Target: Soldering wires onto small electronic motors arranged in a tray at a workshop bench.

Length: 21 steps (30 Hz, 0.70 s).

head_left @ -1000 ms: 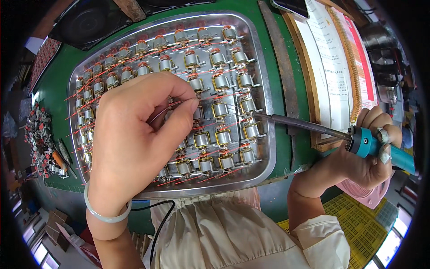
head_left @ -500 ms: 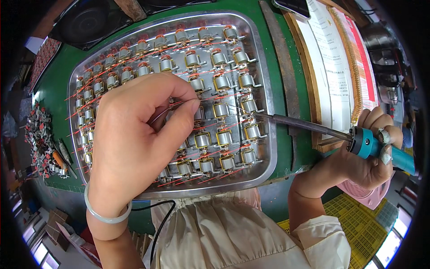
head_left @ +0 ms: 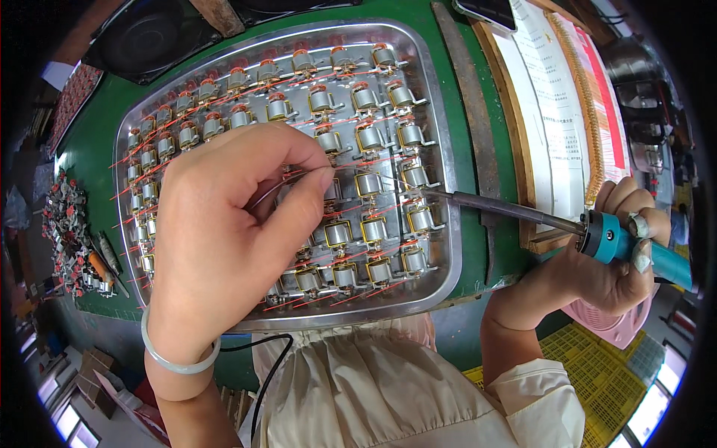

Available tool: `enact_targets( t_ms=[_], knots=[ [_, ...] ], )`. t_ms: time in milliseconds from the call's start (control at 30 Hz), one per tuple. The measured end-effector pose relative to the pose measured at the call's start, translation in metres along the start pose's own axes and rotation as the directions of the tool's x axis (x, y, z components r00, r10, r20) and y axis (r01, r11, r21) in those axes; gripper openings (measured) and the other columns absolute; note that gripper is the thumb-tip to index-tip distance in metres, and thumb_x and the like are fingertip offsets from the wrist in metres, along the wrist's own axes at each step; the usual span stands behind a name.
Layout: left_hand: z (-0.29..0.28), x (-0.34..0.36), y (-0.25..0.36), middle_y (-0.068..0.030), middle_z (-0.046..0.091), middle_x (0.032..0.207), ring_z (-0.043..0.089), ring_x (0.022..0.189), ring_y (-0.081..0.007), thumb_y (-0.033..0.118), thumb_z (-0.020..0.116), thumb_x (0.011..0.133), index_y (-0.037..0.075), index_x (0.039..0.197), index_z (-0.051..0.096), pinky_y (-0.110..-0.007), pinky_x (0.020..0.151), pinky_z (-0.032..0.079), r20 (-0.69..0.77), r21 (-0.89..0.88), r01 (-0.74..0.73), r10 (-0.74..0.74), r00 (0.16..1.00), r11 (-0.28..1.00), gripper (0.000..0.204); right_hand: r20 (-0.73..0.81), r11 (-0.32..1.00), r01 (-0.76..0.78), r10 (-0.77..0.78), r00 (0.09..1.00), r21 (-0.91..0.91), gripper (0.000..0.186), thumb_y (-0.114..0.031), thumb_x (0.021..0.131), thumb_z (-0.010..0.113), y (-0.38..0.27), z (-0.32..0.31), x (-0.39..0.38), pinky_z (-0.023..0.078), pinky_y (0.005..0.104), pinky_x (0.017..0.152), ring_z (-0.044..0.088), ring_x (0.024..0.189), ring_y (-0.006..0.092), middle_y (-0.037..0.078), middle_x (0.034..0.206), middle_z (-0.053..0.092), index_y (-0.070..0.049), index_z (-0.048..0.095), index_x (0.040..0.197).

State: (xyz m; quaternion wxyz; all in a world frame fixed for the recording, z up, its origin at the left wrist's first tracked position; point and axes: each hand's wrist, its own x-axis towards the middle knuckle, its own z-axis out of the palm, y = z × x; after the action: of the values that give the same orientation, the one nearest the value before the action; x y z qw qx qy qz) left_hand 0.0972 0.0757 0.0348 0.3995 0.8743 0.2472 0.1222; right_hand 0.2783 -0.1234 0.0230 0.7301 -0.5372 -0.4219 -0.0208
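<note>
A metal tray (head_left: 446,269) holds rows of small silver cylindrical parts (head_left: 338,234), which have yellow frames and thin red wires. Over its middle, my left hand (head_left: 224,216) pinches a thin silvery solder wire (head_left: 385,177) between thumb and forefinger. That wire runs right, toward the iron's tip. My right hand (head_left: 594,276) grips the teal handle of a soldering iron (head_left: 515,209) beyond the tray's right rim. The iron points left, its tip beside a part in the right-hand column; whether they touch is too small to tell. My left hand covers several parts.
A rusty flat metal bar (head_left: 478,127) lies on the green table right of the tray. Past it are a wood-framed stand with papers (head_left: 549,97) and a phone (head_left: 489,11). At left sit a heap of small parts (head_left: 71,239) and an orange-handled tool (head_left: 98,265).
Both hands keep nearly the same place and grip. The iron's tip and the wire show at most a very slight shift.
</note>
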Motion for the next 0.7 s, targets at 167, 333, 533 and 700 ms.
enact_targets(
  t_ms=[167,333,533,700],
  knots=[
    [-0.007,-0.002,0.001,0.0041,0.044,0.058,0.030,0.048,-0.0005,0.003,0.057,0.068,-0.001,0.070,0.053,-0.016,0.043,0.021,-0.017,-0.004,0.064,-0.064,0.998,0.998,0.005,-0.052,0.999,0.046,-0.047,0.998,-0.016,0.019,-0.022,0.062,0.042,0.001,-0.002,0.000,0.018,0.0251,0.046,0.023,0.050,0.0127,0.005,0.054,0.028,-0.002,0.039,0.063],
    [-0.015,-0.011,-0.006,0.0023,0.043,0.055,0.030,0.046,-0.0023,0.002,0.057,0.066,-0.001,0.068,0.053,-0.017,0.042,0.021,-0.081,0.015,0.049,-0.048,0.996,0.999,0.005,0.043,0.993,0.110,-0.112,0.993,0.052,0.018,-0.018,0.067,0.041,0.000,-0.008,0.003,0.021,0.0243,0.044,0.028,0.048,0.0128,0.007,0.054,0.033,0.000,0.040,0.070],
    [-0.015,-0.023,-0.014,0.0009,0.039,0.050,0.028,0.043,-0.0039,0.002,0.058,0.064,-0.001,0.067,0.054,-0.019,0.040,0.021,-0.170,0.018,0.073,-0.069,0.983,0.997,0.005,0.066,0.998,0.051,-0.053,0.996,0.034,0.019,-0.017,0.067,0.042,-0.009,0.016,-0.005,0.022,0.0244,0.043,0.029,0.050,0.0129,0.007,0.056,0.034,0.001,0.039,0.071],
    [-0.015,-0.021,-0.015,0.0001,0.036,0.048,0.028,0.042,-0.0050,0.003,0.058,0.064,0.001,0.067,0.055,-0.020,0.040,0.021,-0.131,0.018,0.077,-0.074,0.989,0.997,0.004,0.125,0.999,0.023,-0.027,0.992,0.033,0.018,-0.016,0.067,0.043,-0.005,0.021,-0.006,0.024,0.0232,0.043,0.030,0.051,0.0132,0.008,0.058,0.035,0.000,0.041,0.076]
  ],
)
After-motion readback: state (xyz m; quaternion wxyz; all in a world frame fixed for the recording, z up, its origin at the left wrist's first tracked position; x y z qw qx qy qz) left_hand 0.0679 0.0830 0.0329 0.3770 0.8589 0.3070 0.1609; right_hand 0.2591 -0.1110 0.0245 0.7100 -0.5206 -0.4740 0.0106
